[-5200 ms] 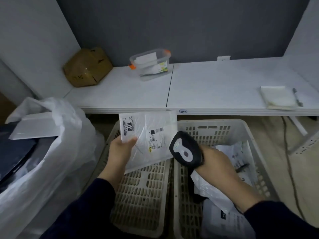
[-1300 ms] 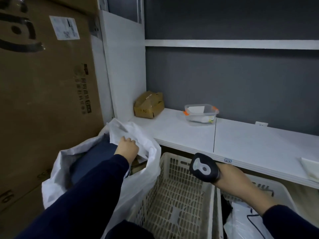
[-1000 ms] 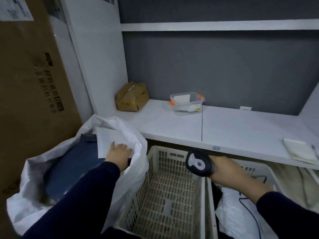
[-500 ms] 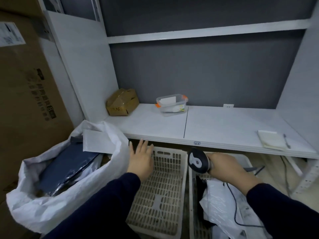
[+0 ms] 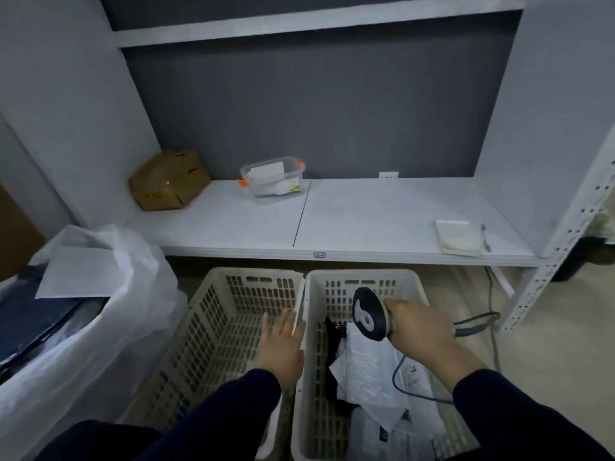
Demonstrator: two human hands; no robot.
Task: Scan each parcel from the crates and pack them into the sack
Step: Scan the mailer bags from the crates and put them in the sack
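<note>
Left hand [image 5: 281, 347] hovers where left crate [image 5: 213, 327] meets right crate [image 5: 361, 274], grip empty, fingers straight; right hand [image 5: 419, 331] has its grip round the barcode scanner [image 5: 367, 314]. Parcels [image 5: 382, 437] lie in the right crate, sack [image 5: 100, 344] at left. Best pinch the top white mailer [image 5: 366, 371] by a corner, clear of the scanner cable [image 5: 399, 384]; the shelf [image 5: 332, 257] edge sits just ahead

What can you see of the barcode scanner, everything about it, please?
The barcode scanner is a handheld, plastic-looking unit with a dark oval head and a light grey inset on top. The right hand grips its handle, which the fingers hide, and holds it in the air over the right crate, above the white parcels, touching neither. A thin dark cable loops below the hand and seems to be the scanner's.
</note>
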